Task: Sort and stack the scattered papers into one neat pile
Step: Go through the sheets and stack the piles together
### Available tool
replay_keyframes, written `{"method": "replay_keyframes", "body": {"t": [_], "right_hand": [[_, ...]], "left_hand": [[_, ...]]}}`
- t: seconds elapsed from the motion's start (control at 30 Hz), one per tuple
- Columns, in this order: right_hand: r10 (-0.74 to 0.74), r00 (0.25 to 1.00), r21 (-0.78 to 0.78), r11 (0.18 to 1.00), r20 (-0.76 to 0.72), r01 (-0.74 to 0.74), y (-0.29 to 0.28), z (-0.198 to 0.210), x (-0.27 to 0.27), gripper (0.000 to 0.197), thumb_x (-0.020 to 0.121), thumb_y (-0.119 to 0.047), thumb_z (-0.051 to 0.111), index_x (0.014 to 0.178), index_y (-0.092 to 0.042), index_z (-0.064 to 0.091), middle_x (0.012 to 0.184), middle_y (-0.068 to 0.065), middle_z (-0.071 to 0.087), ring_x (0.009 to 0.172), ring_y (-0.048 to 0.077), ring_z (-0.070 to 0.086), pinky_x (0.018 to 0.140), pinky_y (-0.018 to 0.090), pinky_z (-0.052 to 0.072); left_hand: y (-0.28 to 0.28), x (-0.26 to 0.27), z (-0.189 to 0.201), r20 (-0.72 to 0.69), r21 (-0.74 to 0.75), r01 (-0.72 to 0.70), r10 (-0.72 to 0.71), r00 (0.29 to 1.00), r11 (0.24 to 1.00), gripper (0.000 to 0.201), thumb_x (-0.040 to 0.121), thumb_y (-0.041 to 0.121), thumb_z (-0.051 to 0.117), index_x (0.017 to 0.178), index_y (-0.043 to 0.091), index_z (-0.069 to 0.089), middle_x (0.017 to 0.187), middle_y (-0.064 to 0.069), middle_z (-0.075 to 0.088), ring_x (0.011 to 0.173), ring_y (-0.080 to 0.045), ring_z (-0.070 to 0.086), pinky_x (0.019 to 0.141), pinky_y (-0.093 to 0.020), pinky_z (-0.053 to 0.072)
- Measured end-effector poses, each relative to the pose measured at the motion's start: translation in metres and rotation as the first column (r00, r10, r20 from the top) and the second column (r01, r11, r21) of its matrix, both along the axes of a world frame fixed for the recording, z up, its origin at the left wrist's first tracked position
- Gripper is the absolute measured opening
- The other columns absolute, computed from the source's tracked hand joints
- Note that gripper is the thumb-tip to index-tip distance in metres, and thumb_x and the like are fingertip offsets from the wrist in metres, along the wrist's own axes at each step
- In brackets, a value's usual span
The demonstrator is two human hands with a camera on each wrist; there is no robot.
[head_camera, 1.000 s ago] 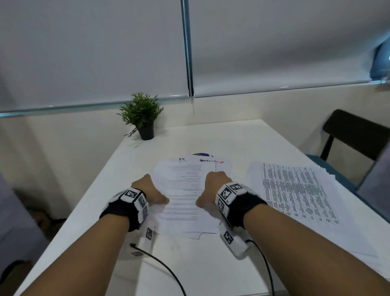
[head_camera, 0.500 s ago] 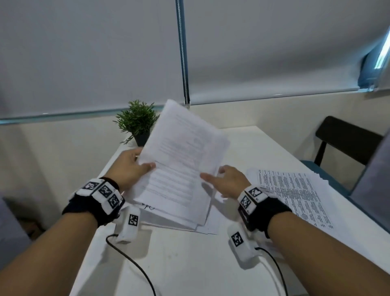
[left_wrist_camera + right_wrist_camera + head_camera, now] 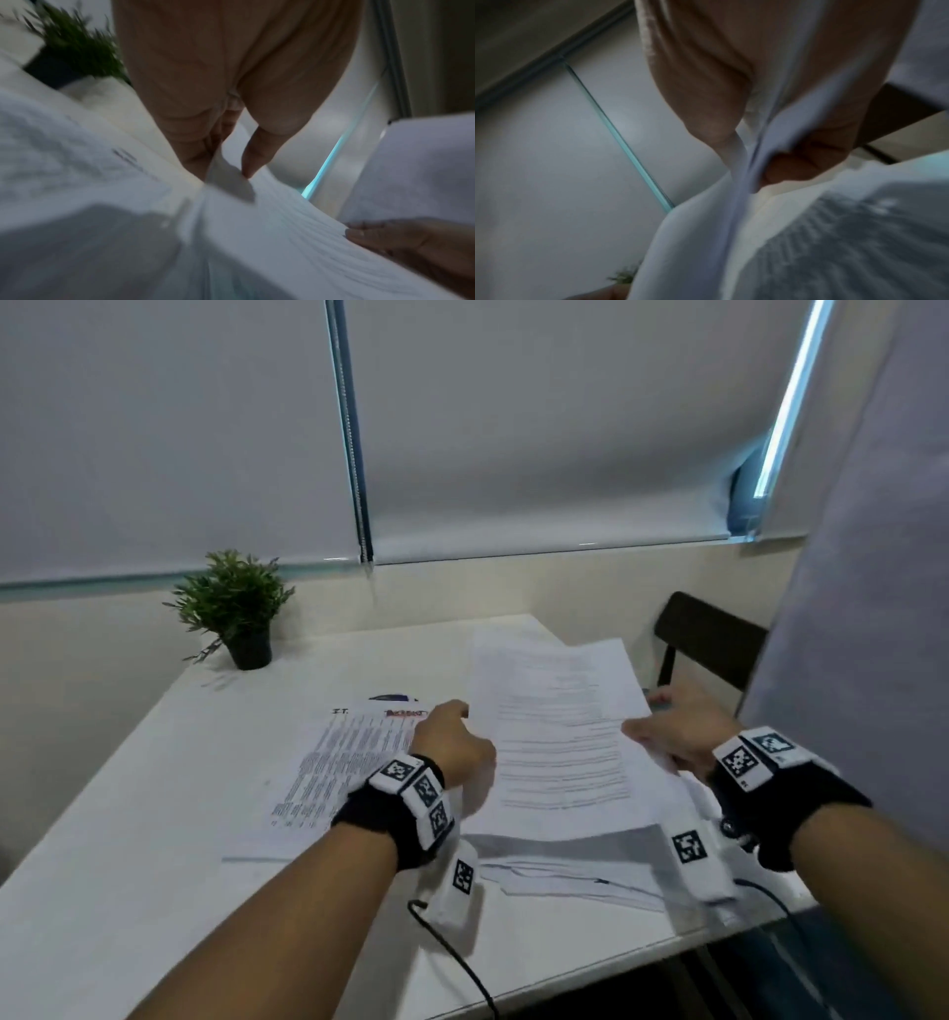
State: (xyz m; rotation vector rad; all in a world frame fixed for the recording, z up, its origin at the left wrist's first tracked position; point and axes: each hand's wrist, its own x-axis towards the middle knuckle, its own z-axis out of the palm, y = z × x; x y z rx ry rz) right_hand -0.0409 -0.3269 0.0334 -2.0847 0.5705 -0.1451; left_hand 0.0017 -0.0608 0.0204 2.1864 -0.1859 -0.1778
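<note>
The left hand (image 3: 452,742) sits at the centre of the head view, pinching the left edge of a sheaf of papers (image 3: 560,752); the left wrist view shows the thumb (image 3: 259,154) on top of the edge and the fingers beneath it. The right hand (image 3: 678,731), right of centre, grasps the opposite edge, and the right wrist view shows the sheets clamped between thumb (image 3: 706,101) and curled fingers (image 3: 795,162). Both wrists wear black bands with white marker blocks, and cables trail from them toward the bottom of the frame.

Held between the two hands, the sheaf is lifted off the white table (image 3: 154,814), tilted with its far end higher, its printed lines facing up. It casts a grey shadow on more sheets (image 3: 575,875) lying flat beneath it, lower right of centre.

Left of the left hand, a printed page (image 3: 334,762) with dense columns of text lies flat on the table, and a page with a red heading peeks out at its far end.

In the upper left stands a small potted plant (image 3: 233,603) at the table's far edge. A dark chair (image 3: 708,639) stands at the right, beyond the table. Grey roller blinds (image 3: 513,428) fill the top of the frame.
</note>
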Motion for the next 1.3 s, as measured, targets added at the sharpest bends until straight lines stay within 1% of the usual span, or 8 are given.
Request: {"method": "replay_keyframes", "body": {"t": [0.17, 0.33, 0.57, 0.73, 0.83, 1.0, 1.2, 1.3], "right_hand": [[0.003, 0.953, -0.413, 0.901, -0.303, -0.134, -0.011, -0.023, -0.023, 0.051, 0.085, -0.026, 0.079, 0.129, -0.004, 0.064, 0.131, 0.009, 0.068, 0.110, 0.027, 0.065, 0.085, 0.028, 0.050], [0.032, 0.964, -0.531, 0.830, -0.263, -0.172, -0.005, 0.008, -0.018, 0.049, 0.087, -0.044, 0.074, 0.123, -0.014, 0.059, 0.129, 0.010, 0.064, 0.102, 0.026, 0.057, 0.079, 0.030, 0.042], [0.295, 0.938, -0.194, 0.924, -0.184, -0.329, 0.096, 0.041, 0.014, 0.045, 0.088, -0.044, 0.075, 0.106, -0.005, 0.065, 0.102, 0.013, 0.071, 0.095, 0.030, 0.074, 0.081, 0.045, 0.065], [0.450, 0.847, -0.192, 0.839, -0.282, -0.510, 0.185, 0.005, 0.042, 0.045, 0.083, -0.049, 0.077, 0.073, -0.011, 0.054, 0.073, 0.006, 0.062, 0.078, 0.030, 0.069, 0.079, 0.039, 0.063], [0.498, 0.801, -0.242, 0.776, -0.332, -0.583, 0.215, -0.010, 0.046, 0.048, 0.081, -0.048, 0.080, 0.102, -0.007, 0.068, 0.097, 0.010, 0.068, 0.090, 0.029, 0.064, 0.077, 0.033, 0.053], [0.505, 0.809, -0.259, 0.773, -0.300, -0.579, 0.232, -0.027, 0.051, 0.065, 0.076, -0.034, 0.086, 0.129, -0.003, 0.064, 0.134, 0.020, 0.063, 0.110, 0.034, 0.062, 0.093, 0.038, 0.051], [0.534, 0.784, -0.245, 0.753, -0.316, -0.611, 0.239, -0.028, 0.053, 0.038, 0.074, -0.035, 0.089, 0.077, -0.018, 0.055, 0.095, 0.005, 0.059, 0.088, 0.026, 0.054, 0.082, 0.036, 0.058], [0.522, 0.787, -0.248, 0.756, -0.327, -0.605, 0.237, -0.020, 0.050, 0.041, 0.079, -0.046, 0.084, 0.080, -0.015, 0.056, 0.095, 0.003, 0.064, 0.095, 0.024, 0.063, 0.074, 0.030, 0.053]], "left_hand": [[-0.032, 0.004, -0.022, 0.013, 0.511, 0.069, -0.088, 0.996, 0.857, 0.048, 0.092, 0.023, 0.065, 0.134, 0.004, 0.055, 0.135, -0.014, 0.061, 0.120, -0.030, 0.060, 0.085, -0.030, 0.049], [0.026, 0.021, -0.006, 0.074, 0.637, 0.004, -0.065, 0.995, 0.770, 0.010, 0.092, 0.030, 0.061, 0.096, 0.021, 0.060, 0.106, -0.004, 0.061, 0.094, -0.020, 0.060, 0.085, -0.029, 0.045], [0.158, 0.038, -0.037, -0.023, 0.770, -0.197, 0.335, 0.942, 0.607, 0.096, 0.051, 0.092, 0.051, 0.117, 0.022, 0.060, 0.126, -0.008, 0.063, 0.114, -0.033, 0.059, 0.096, -0.040, 0.045], [0.162, 0.026, -0.030, -0.068, 0.696, -0.211, 0.356, 0.932, 0.686, 0.106, 0.068, 0.068, 0.075, 0.147, 0.010, 0.035, 0.149, -0.010, 0.048, 0.133, -0.030, 0.050, 0.103, -0.035, 0.045], [0.176, 0.029, -0.031, -0.093, 0.704, -0.206, 0.377, 0.922, 0.679, 0.109, 0.056, 0.067, 0.083, 0.139, 0.009, 0.041, 0.140, -0.008, 0.055, 0.129, -0.031, 0.053, 0.100, -0.035, 0.047], [0.192, 0.027, -0.013, 0.025, 0.746, -0.305, 0.433, 0.901, 0.592, 0.055, 0.067, 0.028, 0.088, 0.105, 0.006, 0.056, 0.114, -0.013, 0.067, 0.098, -0.030, 0.066, 0.073, -0.030, 0.053], [0.206, 0.027, 0.014, 0.148, 0.649, -0.370, 0.366, 0.919, 0.665, 0.020, 0.077, 0.010, 0.074, 0.094, 0.001, 0.075, 0.100, -0.014, 0.073, 0.093, -0.032, 0.067, 0.066, -0.026, 0.045], [0.202, 0.019, 0.036, 0.251, 0.561, -0.361, 0.263, 0.932, 0.744, 0.013, 0.083, 0.009, 0.067, 0.093, 0.008, 0.075, 0.097, -0.012, 0.073, 0.091, -0.031, 0.064, 0.072, -0.026, 0.045]]}}
